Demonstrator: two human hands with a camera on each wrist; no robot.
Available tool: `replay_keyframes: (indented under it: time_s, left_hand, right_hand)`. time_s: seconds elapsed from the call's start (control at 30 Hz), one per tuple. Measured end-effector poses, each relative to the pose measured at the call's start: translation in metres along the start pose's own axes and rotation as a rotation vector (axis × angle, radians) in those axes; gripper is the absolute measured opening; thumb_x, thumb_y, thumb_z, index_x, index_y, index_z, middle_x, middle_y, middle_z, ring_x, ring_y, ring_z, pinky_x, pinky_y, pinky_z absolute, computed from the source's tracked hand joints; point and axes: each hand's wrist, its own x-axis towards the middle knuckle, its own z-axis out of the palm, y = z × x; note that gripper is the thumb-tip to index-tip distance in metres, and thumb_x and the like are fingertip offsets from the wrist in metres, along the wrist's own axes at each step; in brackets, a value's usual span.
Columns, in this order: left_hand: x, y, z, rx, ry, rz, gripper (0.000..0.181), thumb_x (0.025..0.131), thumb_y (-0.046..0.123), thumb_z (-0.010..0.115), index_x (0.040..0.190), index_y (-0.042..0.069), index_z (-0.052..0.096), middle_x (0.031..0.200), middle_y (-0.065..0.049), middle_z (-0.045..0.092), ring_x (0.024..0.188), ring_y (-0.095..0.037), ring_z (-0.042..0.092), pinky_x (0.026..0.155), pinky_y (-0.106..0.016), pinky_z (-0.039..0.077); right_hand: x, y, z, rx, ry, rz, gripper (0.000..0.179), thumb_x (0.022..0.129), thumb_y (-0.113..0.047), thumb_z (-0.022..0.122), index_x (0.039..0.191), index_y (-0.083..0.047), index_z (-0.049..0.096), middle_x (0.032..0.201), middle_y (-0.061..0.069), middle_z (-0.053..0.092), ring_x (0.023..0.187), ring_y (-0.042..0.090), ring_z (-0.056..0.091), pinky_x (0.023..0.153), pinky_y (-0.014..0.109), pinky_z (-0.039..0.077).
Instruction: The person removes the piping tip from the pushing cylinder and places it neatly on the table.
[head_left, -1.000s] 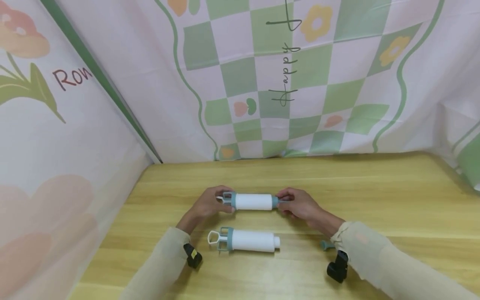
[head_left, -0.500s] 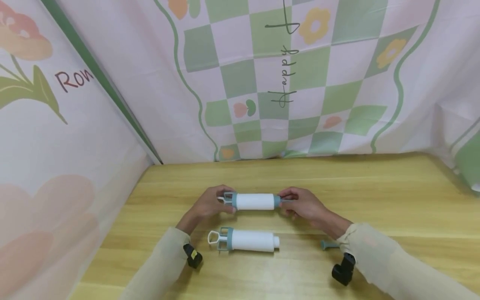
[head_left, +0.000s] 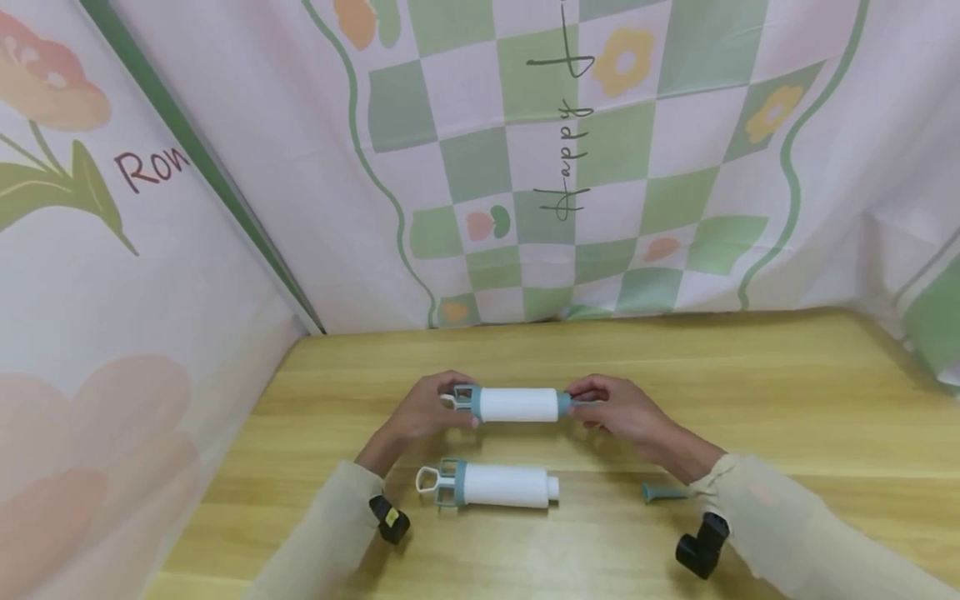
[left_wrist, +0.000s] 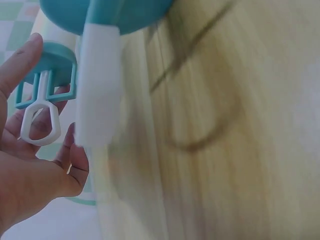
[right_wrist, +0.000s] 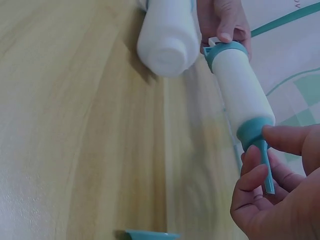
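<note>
My left hand (head_left: 427, 408) grips the teal handle end of a white syringe (head_left: 519, 405), thumb on its teal collar in the left wrist view. A white pull ring (left_wrist: 25, 127) sticks out between the teal side loops. At the other end, my right hand (head_left: 622, 412) pinches a teal nozzle (right_wrist: 265, 160) with thumb and fingers; the nozzle's wide base sits against the barrel. This syringe lies nearly level, its handle to the left. A second, like syringe (head_left: 506, 485) lies on the table nearer me, its white tip bare.
A loose teal nozzle (head_left: 663, 492) lies on the wooden table (head_left: 750, 375) near my right sleeve. Patterned cloth (head_left: 540, 167) hangs behind the table and along its left side. Black wrist cameras (head_left: 701, 546) are strapped to both sleeves.
Both hands have shifted slightly to the right with the held syringe. My right forearm has swung outward, so more of the loose nozzle shows. The second syringe has stayed in place.
</note>
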Motion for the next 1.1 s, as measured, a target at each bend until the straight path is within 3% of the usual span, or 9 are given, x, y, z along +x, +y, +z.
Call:
replay_keyframes:
  time_s: [0.27,0.57,0.83,1.1]
  left_hand:
    - [0.001,0.009,0.004,0.014,0.003,0.043,0.051,0.077,0.010,0.085,0.124,0.007,0.065,0.111,-0.004,0.065,0.107,-0.025,0.058,0.090,-0.042,0.049]
    - [-0.002,0.023,0.011,-0.002,0.024,0.072,0.048,0.078,0.009,0.085,0.122,0.009,0.066,0.110,-0.006,0.064,0.100,-0.025,0.059,0.080,-0.040,0.053]
    - [-0.004,0.034,0.020,-0.009,0.027,0.106,0.048,0.080,0.011,0.084,0.124,0.007,0.066,0.108,-0.004,0.065,0.102,-0.020,0.058,0.086,-0.037,0.050]
    - [-0.004,0.043,0.025,-0.056,0.030,0.120,0.050,0.079,0.009,0.085,0.124,0.005,0.065,0.104,-0.006,0.064,0.097,-0.022,0.057,0.082,-0.036,0.051]
  right_hand:
    - [-0.007,-0.002,-0.011,-0.002,-0.016,0.001,0.039,0.097,-0.014,0.066,0.129,0.005,0.056,0.117,0.015,0.061,0.091,0.030,0.060,0.069,0.036,0.049]
    - [-0.019,-0.004,-0.021,0.028,-0.016,-0.014,0.041,0.097,-0.016,0.067,0.130,0.005,0.055,0.115,0.013,0.063,0.093,0.030,0.059,0.073,0.037,0.050]
    - [-0.034,-0.007,-0.032,0.031,-0.011,-0.024,0.046,0.097,-0.021,0.068,0.132,0.005,0.053,0.112,0.012,0.063,0.096,0.030,0.059,0.074,0.037,0.051]
    - [-0.041,-0.010,-0.040,0.036,-0.003,-0.022,0.048,0.097,-0.022,0.067,0.135,0.005,0.052,0.115,0.010,0.062,0.096,0.028,0.058,0.074,0.035,0.053]
